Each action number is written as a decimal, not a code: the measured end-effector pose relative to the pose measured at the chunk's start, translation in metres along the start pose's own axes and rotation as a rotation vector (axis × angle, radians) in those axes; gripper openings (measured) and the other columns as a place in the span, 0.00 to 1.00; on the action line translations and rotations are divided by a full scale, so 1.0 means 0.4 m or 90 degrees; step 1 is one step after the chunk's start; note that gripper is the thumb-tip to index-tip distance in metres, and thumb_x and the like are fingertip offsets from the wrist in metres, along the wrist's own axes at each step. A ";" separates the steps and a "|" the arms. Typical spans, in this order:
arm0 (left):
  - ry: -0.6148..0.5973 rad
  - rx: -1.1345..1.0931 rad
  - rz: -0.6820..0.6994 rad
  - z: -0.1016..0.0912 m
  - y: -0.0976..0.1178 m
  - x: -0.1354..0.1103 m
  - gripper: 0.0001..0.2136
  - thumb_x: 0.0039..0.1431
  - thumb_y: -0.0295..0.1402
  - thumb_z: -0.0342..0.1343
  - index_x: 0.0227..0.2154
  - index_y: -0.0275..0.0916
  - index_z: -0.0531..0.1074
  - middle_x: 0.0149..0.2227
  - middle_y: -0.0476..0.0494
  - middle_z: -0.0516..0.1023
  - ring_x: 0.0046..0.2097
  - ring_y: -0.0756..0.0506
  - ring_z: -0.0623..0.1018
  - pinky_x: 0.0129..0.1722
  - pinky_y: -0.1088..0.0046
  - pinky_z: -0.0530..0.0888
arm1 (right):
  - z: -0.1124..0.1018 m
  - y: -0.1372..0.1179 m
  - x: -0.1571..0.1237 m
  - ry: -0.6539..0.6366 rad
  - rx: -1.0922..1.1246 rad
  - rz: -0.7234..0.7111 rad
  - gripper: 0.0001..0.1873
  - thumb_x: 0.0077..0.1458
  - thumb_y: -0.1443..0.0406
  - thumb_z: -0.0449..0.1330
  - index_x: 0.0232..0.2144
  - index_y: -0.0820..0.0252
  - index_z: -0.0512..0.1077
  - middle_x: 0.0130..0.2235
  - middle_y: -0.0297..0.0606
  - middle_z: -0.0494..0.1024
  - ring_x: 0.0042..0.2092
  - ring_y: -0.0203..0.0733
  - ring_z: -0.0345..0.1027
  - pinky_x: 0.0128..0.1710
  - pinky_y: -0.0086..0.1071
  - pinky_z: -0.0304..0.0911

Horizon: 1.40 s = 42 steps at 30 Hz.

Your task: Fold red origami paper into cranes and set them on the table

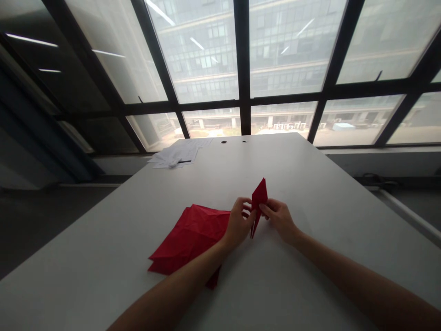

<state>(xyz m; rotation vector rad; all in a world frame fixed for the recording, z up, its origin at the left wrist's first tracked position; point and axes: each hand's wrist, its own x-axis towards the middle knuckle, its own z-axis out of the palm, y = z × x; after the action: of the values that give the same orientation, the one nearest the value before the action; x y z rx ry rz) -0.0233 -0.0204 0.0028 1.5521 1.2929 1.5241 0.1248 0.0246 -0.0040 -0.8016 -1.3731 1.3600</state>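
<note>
Between my two hands, just above the white table, a piece of folded red paper [260,192] stands upright, kite-shaped with a pointed top and a narrow split lower end. My left hand [240,219] pinches its left edge, thumb in front. From the other side my right hand [278,218] grips it with thumb and fingers near the middle. Larger creased sheets of red paper [193,234] lie on the table to the left, partly covered by my left hand and forearm.
The white table [275,161] stretches away toward tall dark-framed windows [244,69]. White papers [175,154] with a dark pen [184,161] lie at its far left edge. Two small round holes [223,142] show near the far end. A blue curtain [31,119] hangs at left.
</note>
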 end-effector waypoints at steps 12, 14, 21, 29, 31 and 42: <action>-0.006 0.101 0.078 0.004 0.018 0.004 0.03 0.62 0.28 0.56 0.32 0.38 0.71 0.38 0.47 0.69 0.36 0.50 0.73 0.34 0.76 0.73 | -0.001 -0.004 -0.005 0.023 0.000 -0.007 0.15 0.51 0.55 0.67 0.29 0.62 0.77 0.22 0.32 0.70 0.26 0.35 0.59 0.25 0.30 0.53; 0.003 0.123 0.104 0.003 0.022 0.000 0.03 0.63 0.28 0.55 0.33 0.39 0.72 0.39 0.47 0.69 0.36 0.50 0.73 0.35 0.75 0.73 | 0.000 -0.005 -0.006 0.026 -0.003 -0.012 0.15 0.51 0.54 0.67 0.29 0.62 0.77 0.22 0.32 0.70 0.25 0.35 0.59 0.25 0.30 0.53; 0.030 0.188 0.180 -0.005 0.033 -0.006 0.03 0.63 0.29 0.57 0.36 0.41 0.74 0.35 0.47 0.70 0.34 0.49 0.71 0.35 0.73 0.71 | 0.001 -0.008 -0.005 0.022 -0.004 -0.012 0.15 0.50 0.54 0.67 0.28 0.61 0.75 0.21 0.32 0.69 0.25 0.36 0.58 0.25 0.31 0.52; 0.012 0.177 0.174 -0.012 0.029 -0.002 0.03 0.63 0.28 0.56 0.35 0.40 0.74 0.35 0.47 0.77 0.37 0.47 0.76 0.37 0.71 0.74 | 0.001 -0.007 -0.007 0.007 -0.024 -0.033 0.15 0.52 0.55 0.66 0.28 0.62 0.75 0.21 0.32 0.69 0.25 0.35 0.58 0.25 0.31 0.53; 0.010 0.182 0.168 -0.014 0.025 -0.002 0.03 0.63 0.28 0.56 0.36 0.40 0.74 0.35 0.47 0.78 0.38 0.47 0.77 0.37 0.70 0.75 | 0.001 -0.007 -0.007 0.009 -0.033 -0.037 0.15 0.51 0.54 0.66 0.28 0.62 0.76 0.21 0.32 0.69 0.25 0.35 0.58 0.25 0.31 0.53; -0.068 0.059 0.085 -0.016 0.018 -0.003 0.07 0.63 0.29 0.55 0.43 0.40 0.73 0.43 0.43 0.73 0.35 0.50 0.78 0.35 0.74 0.78 | -0.002 -0.010 -0.004 0.019 -0.019 -0.010 0.17 0.51 0.53 0.67 0.30 0.62 0.76 0.22 0.33 0.69 0.25 0.35 0.58 0.24 0.30 0.52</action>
<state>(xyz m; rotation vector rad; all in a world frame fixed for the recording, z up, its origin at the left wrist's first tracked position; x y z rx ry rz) -0.0279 -0.0254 0.0101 1.7857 1.2355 1.4571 0.1269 0.0228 -0.0006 -0.8272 -1.3766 1.3123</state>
